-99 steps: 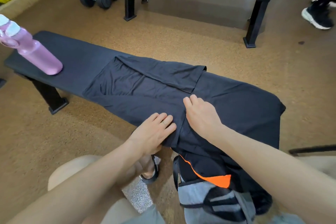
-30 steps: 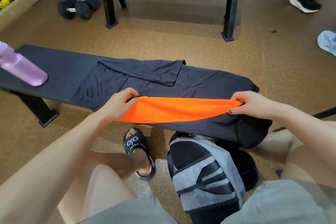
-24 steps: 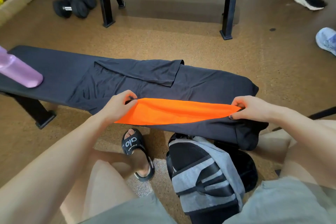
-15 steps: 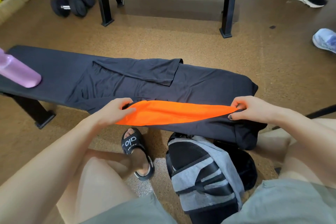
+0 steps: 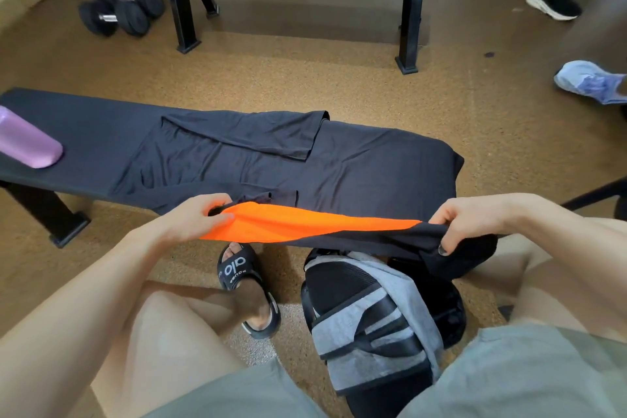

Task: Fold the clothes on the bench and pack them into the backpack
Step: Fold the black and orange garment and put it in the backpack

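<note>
Across the bench point(image 5: 84, 132), left hand point(image 5: 200, 219) and right hand point(image 5: 468, 220) pinch a wrinkled black garment point(image 5: 356, 173), its orange lining point(image 5: 305, 222) showing.

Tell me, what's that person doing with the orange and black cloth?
A person is folding clothes. The left hand and right hand each pinch an end of the black and orange garment, holding it stretched above the near edge of the bench. The rest of the black cloth lies spread on the bench, one flap already folded over. The backpack waits on the floor between the person's legs; nothing seems packed yet. A pink bottle stands at the bench's left end.
</note>
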The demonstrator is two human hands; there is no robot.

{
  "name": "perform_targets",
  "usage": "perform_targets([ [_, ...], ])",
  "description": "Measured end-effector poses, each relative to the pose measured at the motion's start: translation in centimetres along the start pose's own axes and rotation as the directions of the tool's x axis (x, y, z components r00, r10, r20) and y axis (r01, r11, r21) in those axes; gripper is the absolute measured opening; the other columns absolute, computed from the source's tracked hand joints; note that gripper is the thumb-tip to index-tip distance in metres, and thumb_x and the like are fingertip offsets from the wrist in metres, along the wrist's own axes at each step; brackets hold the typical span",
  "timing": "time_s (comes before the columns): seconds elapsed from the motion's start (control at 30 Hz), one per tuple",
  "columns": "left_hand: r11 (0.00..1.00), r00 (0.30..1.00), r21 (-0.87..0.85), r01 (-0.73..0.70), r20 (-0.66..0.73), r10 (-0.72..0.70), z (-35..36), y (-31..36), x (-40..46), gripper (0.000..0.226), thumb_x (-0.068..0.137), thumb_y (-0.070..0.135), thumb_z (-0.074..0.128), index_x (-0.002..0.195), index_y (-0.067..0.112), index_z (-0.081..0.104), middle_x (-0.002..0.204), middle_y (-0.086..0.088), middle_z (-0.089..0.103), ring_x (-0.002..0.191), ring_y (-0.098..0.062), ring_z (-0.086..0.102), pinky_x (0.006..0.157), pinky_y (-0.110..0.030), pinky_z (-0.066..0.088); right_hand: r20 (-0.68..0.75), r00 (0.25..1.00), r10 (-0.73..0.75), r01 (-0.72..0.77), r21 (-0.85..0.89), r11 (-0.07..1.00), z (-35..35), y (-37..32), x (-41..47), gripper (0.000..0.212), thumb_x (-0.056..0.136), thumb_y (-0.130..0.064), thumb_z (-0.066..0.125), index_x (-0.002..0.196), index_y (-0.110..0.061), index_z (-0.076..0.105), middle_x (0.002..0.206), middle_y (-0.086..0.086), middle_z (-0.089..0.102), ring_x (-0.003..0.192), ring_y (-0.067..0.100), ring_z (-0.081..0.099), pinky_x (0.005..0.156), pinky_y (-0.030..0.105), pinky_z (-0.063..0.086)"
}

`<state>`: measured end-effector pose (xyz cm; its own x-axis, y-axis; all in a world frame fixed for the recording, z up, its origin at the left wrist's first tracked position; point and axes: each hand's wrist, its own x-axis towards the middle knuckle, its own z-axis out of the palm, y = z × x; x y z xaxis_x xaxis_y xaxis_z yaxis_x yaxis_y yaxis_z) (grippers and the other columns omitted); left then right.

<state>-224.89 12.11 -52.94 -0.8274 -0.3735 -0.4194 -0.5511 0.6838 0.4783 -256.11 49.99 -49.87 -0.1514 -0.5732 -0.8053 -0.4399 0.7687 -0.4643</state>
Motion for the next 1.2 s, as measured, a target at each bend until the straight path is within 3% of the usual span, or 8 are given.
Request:
perform_targets([
  [0.17,0.996,1.0,-0.091,-0.003,-0.03,0.0,0.3,-0.3,-0.2,0.019,0.099,0.026,0.061,0.081,0.024,0.054,0.07,0.011,0.051,0.061,-0.005,0.044,0.065,-0.033,0.036,-0.063,0.997,-0.035,0.038,0.051,0.998,0.9,0.6,0.5,0.025,0.057,-0.005,0.057,0.072,-0.025,0.061,0.073,0.002,0.062,0.067,0.018,0.059,0.064,0.036,0.04],
  [0.43,0.997,0.996,-0.076,0.007,-0.093,-0.014,0.6,0.3,-0.4,0.016,0.101,0.028,0.057,0.088,0.018,0.058,0.076,0.003,0.057,0.067,-0.011,0.05,0.065,-0.033,0.038,-0.052,0.995,0.083,-0.093,-0.239,0.966,0.7,0.2,-0.1,0.027,0.063,-0.005,0.052,0.085,-0.012,0.065,0.063,-0.004,0.056,0.057,0.014,0.053,0.052,0.027,0.038],
  [0.63,0.997,0.99,-0.073,0.006,-0.14,-0.016,0.6,0.2,-0.1,0.012,0.101,0.031,0.057,0.093,0.023,0.06,0.08,0.004,0.061,0.074,-0.015,0.056,0.068,-0.035,0.043,-0.286,0.957,0.038,-0.136,-0.328,0.935,-0.5,0.4,-1.1,0.021,0.07,-0.006,0.049,0.088,-0.01,0.059,0.08,0.006,0.063,0.071,0.021,0.058,0.058,0.03,0.041],
  [0.7,0.998,0.983,-0.06,0.017,-0.181,-0.028,0.8,0.2,0.1,0.01,0.101,0.03,0.057,0.094,0.025,0.06,0.084,0.006,0.063,0.08,-0.014,0.058,0.071,-0.035,0.044,-0.407,0.913,0.011,-0.125,-0.255,0.959,-1.1,0.9,-0.8,0.015,0.074,-0.003,0.053,0.087,-0.011,0.056,0.081,0.005,0.06,0.074,0.021,0.056,0.058,0.03,0.039],
  [0.8,0.998,0.97,-0.035,0.054,-0.237,-0.06,1.1,0.1,0.4,0.007,0.1,0.03,0.057,0.094,0.028,0.06,0.091,0.008,0.066,0.086,-0.013,0.06,0.075,-0.035,0.046,-0.511,0.854,0.097,-0.071,0.069,0.995,-1.5,1.6,0.4,0.024,0.075,-0.002,0.061,0.093,-0.018,0.06,0.089,0.004,0.062,0.082,0.023,0.058,0.063,0.031,0.043],
  [0.93,0.996,0.968,0.001,0.085,-0.238,-0.082,1.4,0.4,0.5,0.003,0.099,0.029,0.057,0.097,0.028,0.058,0.093,0.006,0.066,0.088,-0.016,0.06,0.081,-0.041,0.048,-0.545,0.778,0.312,-0.015,0.481,0.877,-0.5,1.8,1.8,0.041,0.079,0.001,0.065,0.119,0.002,0.058,0.107,0.021,0.06,0.085,0.022,0.049,0.078,0.043,0.049],
  [1.07,0.996,0.975,0.032,0.086,-0.206,-0.077,1.6,1.2,0.3,0.007,0.098,0.017,0.054,0.096,0.024,0.056,0.091,0.003,0.064,0.088,-0.021,0.058,0.078,-0.039,0.045,-0.575,0.706,0.414,0.016,0.598,0.801,0.1,2.4,1.8,0.047,0.078,0.001,0.066,0.123,-0.004,0.054,0.109,0.012,0.057,0.086,0.022,0.049,0.075,0.038,0.045],
  [1.2,0.991,0.967,-0.066,0.12,-0.219,-0.131,1.6,1.8,0.2,0.013,0.093,0.01,0.05,0.086,0.021,0.052,0.082,-0.001,0.059,0.079,-0.02,0.053,0.069,-0.036,0.04,-0.535,0.721,0.44,-0.092,0.556,0.826,1.1,2.9,1.2,0.051,0.072,0.002,0.063,0.119,-0.01,0.05,0.114,0.012,0.056,0.099,0.027,0.052,0.077,0.038,0.045],
])
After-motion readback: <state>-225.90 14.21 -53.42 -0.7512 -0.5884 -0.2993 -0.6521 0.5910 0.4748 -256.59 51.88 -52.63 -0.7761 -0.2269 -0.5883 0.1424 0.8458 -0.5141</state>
